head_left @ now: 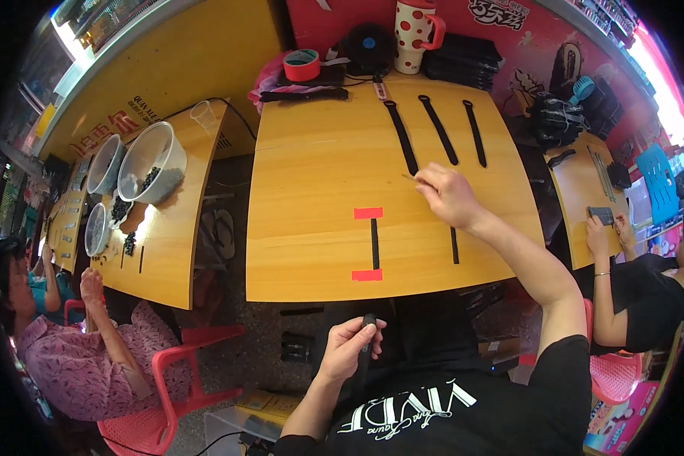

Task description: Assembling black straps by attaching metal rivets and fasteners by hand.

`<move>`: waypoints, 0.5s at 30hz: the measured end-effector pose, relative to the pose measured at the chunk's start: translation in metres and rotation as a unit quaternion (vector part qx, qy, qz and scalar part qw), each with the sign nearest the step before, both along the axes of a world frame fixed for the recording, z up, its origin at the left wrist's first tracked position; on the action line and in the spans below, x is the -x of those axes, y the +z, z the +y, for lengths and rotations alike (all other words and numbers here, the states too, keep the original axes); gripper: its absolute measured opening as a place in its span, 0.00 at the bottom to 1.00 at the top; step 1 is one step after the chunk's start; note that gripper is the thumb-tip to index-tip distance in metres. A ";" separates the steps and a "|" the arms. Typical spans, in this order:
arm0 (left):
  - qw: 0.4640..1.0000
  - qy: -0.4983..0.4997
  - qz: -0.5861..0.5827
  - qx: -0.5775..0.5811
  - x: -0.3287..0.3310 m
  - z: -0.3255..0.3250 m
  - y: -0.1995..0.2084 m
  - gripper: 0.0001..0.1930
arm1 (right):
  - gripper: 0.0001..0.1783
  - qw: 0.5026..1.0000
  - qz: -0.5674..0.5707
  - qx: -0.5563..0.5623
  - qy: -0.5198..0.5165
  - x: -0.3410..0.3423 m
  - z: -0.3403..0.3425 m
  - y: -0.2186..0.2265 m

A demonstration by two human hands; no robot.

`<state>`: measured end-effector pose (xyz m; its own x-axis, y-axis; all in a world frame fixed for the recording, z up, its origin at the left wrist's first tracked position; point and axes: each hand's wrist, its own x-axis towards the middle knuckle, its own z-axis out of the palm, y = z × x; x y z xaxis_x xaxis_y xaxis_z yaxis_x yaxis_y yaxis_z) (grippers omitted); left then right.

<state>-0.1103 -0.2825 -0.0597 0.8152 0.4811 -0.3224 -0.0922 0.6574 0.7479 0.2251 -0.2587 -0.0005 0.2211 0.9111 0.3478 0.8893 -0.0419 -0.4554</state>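
Near my lap, below the table's front edge, my left hand (349, 346) is closed around a black strap (362, 365) that hangs down against my dark clothes. My right hand (447, 194) is above the table, its fingers pinched together; a tiny, thin, light-coloured tip shows at them, too small to name. Just beyond that hand lie three black straps with looped ends: a left one (401, 137), a middle one (438, 129) and a right one (474, 134). A short black strip (375, 243) runs between two pieces of red tape (368, 213). Another black strip (454, 245) lies beside my right forearm.
At the wooden table's (304, 175) back stand a red tape roll (302, 65), a dotted tumbler (414, 36) and stacked black items (463, 59). Clear tubs (152, 163) occupy a left table. People work on both sides; a pink chair (175, 387) stands at lower left.
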 end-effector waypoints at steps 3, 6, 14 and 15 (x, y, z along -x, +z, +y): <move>1.000 0.021 0.000 -0.012 0.003 0.001 0.009 0.12 | 0.08 0.998 0.026 -0.012 0.052 0.023 -0.025 0.003; 0.987 0.130 -0.085 -0.030 -0.006 0.007 0.026 0.14 | 0.10 0.932 0.338 0.119 0.060 0.065 -0.050 0.025; 0.968 0.197 -0.156 -0.031 -0.071 0.020 0.095 0.16 | 0.34 0.912 0.359 -0.047 0.195 0.128 -0.099 0.032; 0.974 0.169 -0.139 -0.062 -0.072 0.028 0.096 0.17 | 0.34 0.915 0.357 -0.054 0.179 0.124 -0.101 0.033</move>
